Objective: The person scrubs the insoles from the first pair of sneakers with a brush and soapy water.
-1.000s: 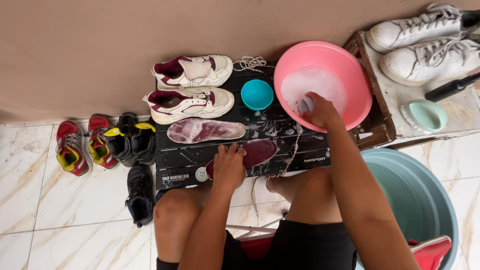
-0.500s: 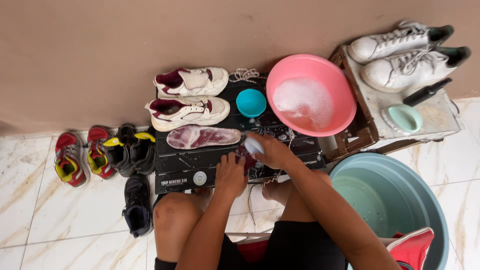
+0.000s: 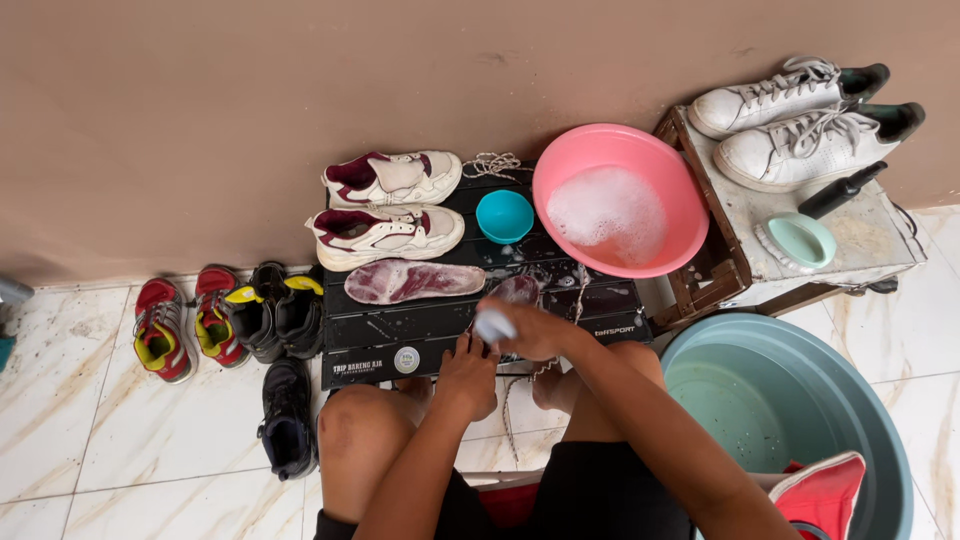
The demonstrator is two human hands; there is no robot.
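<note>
My right hand [image 3: 535,328] is closed around a small pale scrubbing brush [image 3: 493,325], held over a dark maroon insole [image 3: 517,290] on the low black slatted table [image 3: 400,345]. My left hand [image 3: 468,372] sits at the table's front edge, fingers curled, pinning the near end of that insole, most of which lies hidden under my hands. A second, pinkish insole [image 3: 412,281] lies flat to the left. A pink basin [image 3: 562,165] of soapy water stands at the back right of the table.
Two cream-and-maroon sneakers [image 3: 390,205], loose laces [image 3: 492,163] and a small teal bowl [image 3: 504,216] share the table. A wooden stool [image 3: 700,270] holds white sneakers [image 3: 800,120] and a green soap dish [image 3: 800,241]. A large teal tub [image 3: 780,400] stands right; small shoes [image 3: 235,320] stand on the floor left.
My right hand left the pink basin and came back with the brush to the maroon insole. My left hand slid toward the table's near edge.
</note>
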